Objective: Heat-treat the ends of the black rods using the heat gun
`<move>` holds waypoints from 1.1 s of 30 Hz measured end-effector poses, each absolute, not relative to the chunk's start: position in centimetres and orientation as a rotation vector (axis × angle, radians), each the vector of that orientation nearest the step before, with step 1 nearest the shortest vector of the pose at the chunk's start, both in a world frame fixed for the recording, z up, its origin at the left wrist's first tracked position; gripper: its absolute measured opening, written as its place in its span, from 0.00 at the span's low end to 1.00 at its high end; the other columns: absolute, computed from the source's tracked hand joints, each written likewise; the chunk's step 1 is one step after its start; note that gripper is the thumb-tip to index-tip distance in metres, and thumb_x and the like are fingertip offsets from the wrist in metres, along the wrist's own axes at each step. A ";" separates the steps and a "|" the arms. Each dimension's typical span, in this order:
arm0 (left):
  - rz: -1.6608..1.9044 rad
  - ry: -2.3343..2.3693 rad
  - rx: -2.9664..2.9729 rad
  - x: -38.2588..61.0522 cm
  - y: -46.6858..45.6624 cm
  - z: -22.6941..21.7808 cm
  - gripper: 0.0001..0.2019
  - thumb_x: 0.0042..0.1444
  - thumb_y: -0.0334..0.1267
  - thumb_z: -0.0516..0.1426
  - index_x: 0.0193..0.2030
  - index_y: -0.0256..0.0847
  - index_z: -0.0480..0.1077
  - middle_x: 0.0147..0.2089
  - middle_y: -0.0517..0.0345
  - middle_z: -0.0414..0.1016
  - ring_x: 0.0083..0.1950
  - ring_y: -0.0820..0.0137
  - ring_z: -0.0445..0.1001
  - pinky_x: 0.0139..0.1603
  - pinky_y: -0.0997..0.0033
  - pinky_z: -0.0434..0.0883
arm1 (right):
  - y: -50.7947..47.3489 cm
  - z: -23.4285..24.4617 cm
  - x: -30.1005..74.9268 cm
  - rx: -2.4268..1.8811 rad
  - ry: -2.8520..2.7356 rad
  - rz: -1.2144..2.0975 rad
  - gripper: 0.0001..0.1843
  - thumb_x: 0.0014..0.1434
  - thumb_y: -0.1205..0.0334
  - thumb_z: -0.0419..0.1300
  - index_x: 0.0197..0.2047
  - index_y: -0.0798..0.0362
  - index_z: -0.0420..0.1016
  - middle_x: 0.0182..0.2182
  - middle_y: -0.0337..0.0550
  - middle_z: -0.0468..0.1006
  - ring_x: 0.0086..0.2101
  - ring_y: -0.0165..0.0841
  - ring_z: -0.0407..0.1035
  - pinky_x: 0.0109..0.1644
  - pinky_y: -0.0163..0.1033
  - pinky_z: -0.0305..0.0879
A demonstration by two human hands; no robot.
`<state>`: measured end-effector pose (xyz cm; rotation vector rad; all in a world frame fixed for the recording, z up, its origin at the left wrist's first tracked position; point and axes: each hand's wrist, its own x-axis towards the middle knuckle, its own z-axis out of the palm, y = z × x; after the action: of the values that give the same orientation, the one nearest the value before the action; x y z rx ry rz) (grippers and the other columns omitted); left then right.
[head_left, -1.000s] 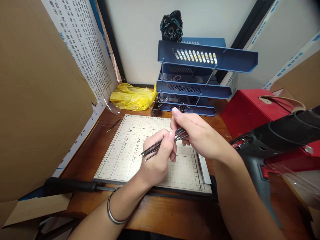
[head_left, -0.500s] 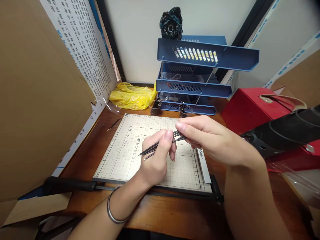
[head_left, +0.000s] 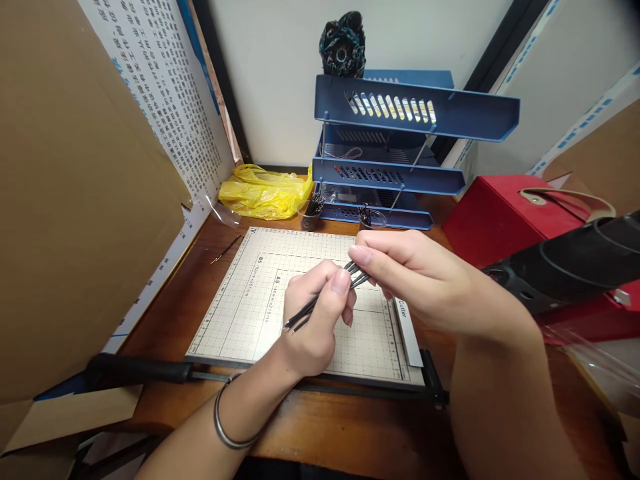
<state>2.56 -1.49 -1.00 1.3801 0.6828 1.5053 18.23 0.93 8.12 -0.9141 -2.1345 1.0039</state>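
Note:
Several short black wires (head_left: 306, 308) with bare metal tips lie bundled between my two hands. My left hand (head_left: 316, 319) is closed around the bundle, the thumb on top, and the tips poke out at its lower left. At the upper right, the fingertips of my right hand (head_left: 420, 280) pinch the other end of the same wires. Both hands hover over the gridded board of a paper cutter (head_left: 235, 313). Farther back stand two clear cups, one with black wires (head_left: 311, 212) and the other (head_left: 371, 217) partly behind my right hand.
Left of the board lies a loose wire (head_left: 226, 248) on the wooden table. A yellow plastic bag (head_left: 265, 192) and blue tiered trays (head_left: 390, 175) stand behind. To the right are a red box (head_left: 505, 213) and a black cylinder (head_left: 565, 267). The cutter's handle (head_left: 140, 368) runs along the front left.
The wires have shifted within my hands: their tips at the left sit closer together and slightly lower. Both hands stay nearly in place.

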 end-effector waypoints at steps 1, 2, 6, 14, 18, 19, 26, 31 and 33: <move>1.512 0.677 1.371 2.6 -1.5 -1.0 0.21 0.73 0.49 0.53 0.28 0.43 0.68 0.22 0.62 0.67 0.24 0.72 0.66 0.28 0.66 0.62 | 0.9 8.1 18.2 -0.914 -2.132 1.002 0.23 0.73 0.52 0.55 0.26 0.52 0.66 0.22 0.34 0.66 0.24 0.26 0.58 0.34 0.35 0.58; 1.519 0.667 1.352 2.6 -1.5 -1.0 0.21 0.73 0.49 0.53 0.28 0.42 0.68 0.22 0.62 0.67 0.24 0.72 0.66 0.28 0.67 0.63 | 0.9 8.1 18.2 -0.913 -2.124 1.010 0.24 0.73 0.51 0.54 0.26 0.52 0.66 0.22 0.34 0.65 0.24 0.26 0.58 0.33 0.35 0.58; 1.512 0.513 1.251 2.6 -1.3 -0.8 0.20 0.74 0.46 0.52 0.29 0.41 0.68 0.23 0.62 0.68 0.24 0.74 0.67 0.25 0.73 0.65 | 1.0 8.0 18.7 -0.907 -2.029 1.058 0.24 0.75 0.49 0.50 0.28 0.52 0.65 0.23 0.35 0.64 0.24 0.27 0.56 0.31 0.35 0.57; 1.380 0.188 1.142 2.4 -0.8 -0.5 0.20 0.75 0.45 0.49 0.31 0.38 0.66 0.23 0.63 0.66 0.22 0.78 0.67 0.22 0.80 0.66 | 0.2 8.7 18.7 -0.819 -1.989 1.406 0.17 0.73 0.59 0.52 0.32 0.53 0.70 0.30 0.37 0.77 0.32 0.27 0.72 0.39 0.34 0.67; 1.349 0.143 1.111 2.3 -0.9 -0.5 0.20 0.75 0.45 0.50 0.32 0.38 0.67 0.24 0.62 0.66 0.23 0.78 0.67 0.23 0.81 0.68 | -0.5 9.4 18.6 -0.827 -2.056 1.346 0.13 0.70 0.66 0.52 0.35 0.53 0.73 0.34 0.39 0.80 0.36 0.30 0.75 0.44 0.36 0.71; 1.336 0.136 1.106 2.3 -0.9 -0.5 0.20 0.74 0.45 0.50 0.31 0.38 0.67 0.24 0.61 0.66 0.23 0.78 0.67 0.23 0.81 0.68 | -0.7 9.6 18.6 -0.819 -2.088 1.304 0.12 0.69 0.67 0.52 0.35 0.53 0.74 0.33 0.39 0.80 0.36 0.29 0.75 0.44 0.35 0.71; 1.290 0.109 1.110 2.2 -1.1 -0.1 0.20 0.73 0.46 0.52 0.30 0.38 0.67 0.23 0.62 0.64 0.23 0.78 0.66 0.24 0.81 0.67 | -1.0 10.1 18.6 -0.762 -2.208 1.124 0.12 0.68 0.66 0.54 0.34 0.53 0.75 0.30 0.37 0.77 0.32 0.26 0.71 0.36 0.32 0.66; 1.332 0.117 1.117 2.3 -1.2 -0.2 0.19 0.73 0.44 0.53 0.30 0.38 0.68 0.23 0.62 0.66 0.23 0.78 0.65 0.23 0.81 0.67 | -0.9 10.3 18.8 -0.747 -2.175 1.206 0.13 0.67 0.69 0.53 0.34 0.53 0.76 0.31 0.37 0.78 0.33 0.27 0.73 0.39 0.32 0.68; 1.340 0.135 1.141 2.4 -1.2 -0.3 0.19 0.73 0.44 0.53 0.31 0.38 0.68 0.23 0.62 0.66 0.23 0.78 0.66 0.23 0.81 0.67 | -0.9 10.3 18.9 -0.756 -2.159 1.243 0.13 0.68 0.69 0.52 0.35 0.53 0.76 0.32 0.38 0.79 0.35 0.28 0.74 0.42 0.33 0.70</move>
<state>2.37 -1.23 -0.27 1.1407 0.1354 1.3401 18.92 -0.89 10.27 -0.7565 -2.1591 1.2429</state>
